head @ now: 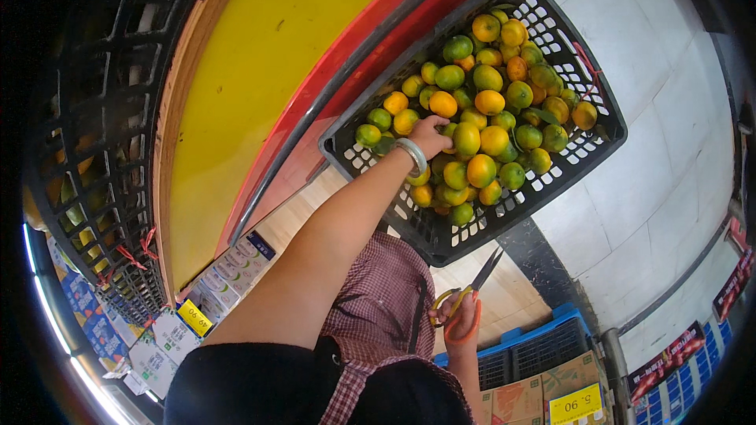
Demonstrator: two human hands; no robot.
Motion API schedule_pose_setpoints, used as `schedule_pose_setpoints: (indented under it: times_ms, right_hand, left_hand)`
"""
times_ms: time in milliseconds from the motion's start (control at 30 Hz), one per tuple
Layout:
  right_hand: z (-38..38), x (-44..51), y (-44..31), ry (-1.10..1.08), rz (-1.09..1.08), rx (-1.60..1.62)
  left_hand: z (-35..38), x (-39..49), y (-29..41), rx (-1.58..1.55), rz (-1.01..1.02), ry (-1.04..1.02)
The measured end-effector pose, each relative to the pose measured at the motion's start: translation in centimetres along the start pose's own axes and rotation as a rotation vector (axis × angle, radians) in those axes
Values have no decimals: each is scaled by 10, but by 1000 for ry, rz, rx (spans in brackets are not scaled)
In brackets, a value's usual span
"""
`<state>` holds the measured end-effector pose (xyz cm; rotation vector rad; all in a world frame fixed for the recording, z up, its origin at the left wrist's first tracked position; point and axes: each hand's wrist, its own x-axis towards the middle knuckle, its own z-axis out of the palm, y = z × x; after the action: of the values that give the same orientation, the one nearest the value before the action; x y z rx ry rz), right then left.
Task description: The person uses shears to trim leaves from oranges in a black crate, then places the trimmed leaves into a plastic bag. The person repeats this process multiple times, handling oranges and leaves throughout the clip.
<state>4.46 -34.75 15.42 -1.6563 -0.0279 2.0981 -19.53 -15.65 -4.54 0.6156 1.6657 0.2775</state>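
A black plastic crate [576, 168] stands before me, heaped with green and orange mandarins [489, 103], some with leaves. My left hand [432, 133], with a pale bangle [411, 156] on the wrist, reaches among the fruit near the crate's left side. Its fingers bend against a mandarin; how firmly they hold it is hidden. In my right hand [464, 314] is a pair of scissors [485, 271] with red-orange and yellow handles. The dark blades point up, outside the crate's near edge, slightly parted.
A yellow and red panel [260, 59] with a dark rail [313, 109] runs along the left. Beyond it stands another black crate [127, 212]. Cardboard boxes [514, 398] and a blue crate [514, 339] are at lower right. Pale floor tiles [644, 177] extend to the right.
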Motion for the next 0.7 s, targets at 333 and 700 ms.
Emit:
schedule_pose_setpoints:
  times_ms: [333,700]
  right_hand:
    - [15,4,-9,13,-12,-68]
    - [-3,6,-8,48,-11,7]
  left_hand:
    - [81,-35,58,-95,277,215]
    - [25,2,124,448,306,450]
